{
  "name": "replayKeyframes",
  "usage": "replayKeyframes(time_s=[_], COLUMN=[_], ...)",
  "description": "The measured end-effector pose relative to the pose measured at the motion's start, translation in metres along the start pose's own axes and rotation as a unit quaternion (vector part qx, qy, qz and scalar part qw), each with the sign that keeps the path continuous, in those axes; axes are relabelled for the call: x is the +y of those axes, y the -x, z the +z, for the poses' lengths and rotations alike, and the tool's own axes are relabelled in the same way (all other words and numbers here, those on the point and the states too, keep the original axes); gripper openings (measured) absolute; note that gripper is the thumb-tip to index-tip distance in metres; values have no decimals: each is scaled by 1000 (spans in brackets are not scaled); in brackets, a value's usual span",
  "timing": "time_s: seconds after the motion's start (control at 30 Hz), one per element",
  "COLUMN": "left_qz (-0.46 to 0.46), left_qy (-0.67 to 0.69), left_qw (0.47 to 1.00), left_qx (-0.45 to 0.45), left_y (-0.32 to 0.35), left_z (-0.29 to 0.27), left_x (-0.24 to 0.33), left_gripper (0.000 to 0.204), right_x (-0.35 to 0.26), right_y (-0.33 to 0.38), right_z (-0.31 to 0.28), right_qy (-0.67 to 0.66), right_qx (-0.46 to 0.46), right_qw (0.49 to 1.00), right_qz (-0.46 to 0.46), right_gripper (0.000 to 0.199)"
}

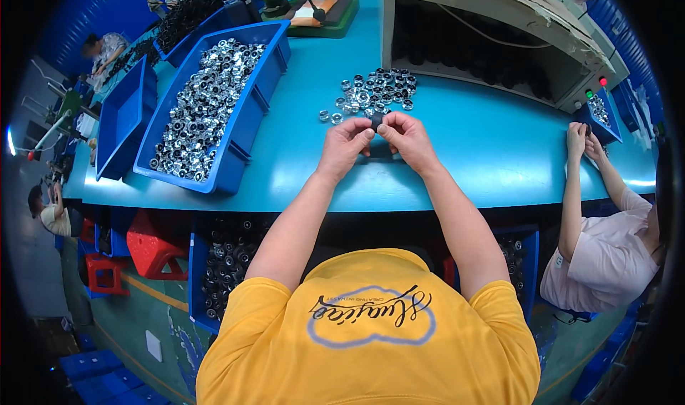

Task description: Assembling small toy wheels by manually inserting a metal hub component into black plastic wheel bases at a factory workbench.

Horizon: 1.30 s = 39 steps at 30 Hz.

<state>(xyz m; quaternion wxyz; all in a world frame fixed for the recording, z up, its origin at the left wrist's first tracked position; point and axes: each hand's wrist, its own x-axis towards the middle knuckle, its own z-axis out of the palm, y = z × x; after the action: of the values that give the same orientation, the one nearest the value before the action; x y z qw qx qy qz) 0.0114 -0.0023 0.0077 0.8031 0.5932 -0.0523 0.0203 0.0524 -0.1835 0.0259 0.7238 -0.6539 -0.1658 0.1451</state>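
Above the near part of the blue-green table, my left hand (344, 145) and my right hand (408, 142) meet, thumbs and fingers closed. Between their fingertips is a small black round part (377, 122), partly covered by the fingers. Just beyond my hands lies a loose pile of shiny silver ring-shaped parts (389, 87) with dark centres. To the left, a long blue bin (239, 144) is heaped with more of these silver parts (207, 105).
An empty-looking blue bin (123, 130) stands at far left. A pale open-fronted housing (485, 84) occupies the back right. A co-worker (606, 248) sits at right, hands at the table. Bins of black parts (225, 269) flank me below. Red stools (151, 244) stand at left.
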Motion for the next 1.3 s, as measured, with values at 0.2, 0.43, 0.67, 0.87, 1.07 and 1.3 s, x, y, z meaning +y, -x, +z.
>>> replayKeyframes(time_s=[0.2,0.43,0.67,0.87,1.07,1.3], left_qz=[-14,-17,-6,0,-20,-58], left_qy=[81,21,3,-53,47,107], left_qw=[997,999,1000,999,998,992], left_qx=[9,26,-10,1,-27,-31], left_y=[-4,-2,1,1,0,-3], left_z=[-8,-9,-7,-1,-5,-13], left_x=[-3,-1,3,5,-1,-2], left_gripper=[22,18,17,17,18,24], right_x=[1,12,-6,2,0,-11], right_y=[-1,-4,2,-1,-1,5], right_z=[6,3,0,-5,0,12], right_qy=[143,116,-93,-85,42,311], right_qx=[29,13,-86,-73,-36,40], right_qw=[972,985,989,991,997,927], right_qz=[-186,-130,71,67,-44,-207], right_gripper=[19,18,22,23,18,21])
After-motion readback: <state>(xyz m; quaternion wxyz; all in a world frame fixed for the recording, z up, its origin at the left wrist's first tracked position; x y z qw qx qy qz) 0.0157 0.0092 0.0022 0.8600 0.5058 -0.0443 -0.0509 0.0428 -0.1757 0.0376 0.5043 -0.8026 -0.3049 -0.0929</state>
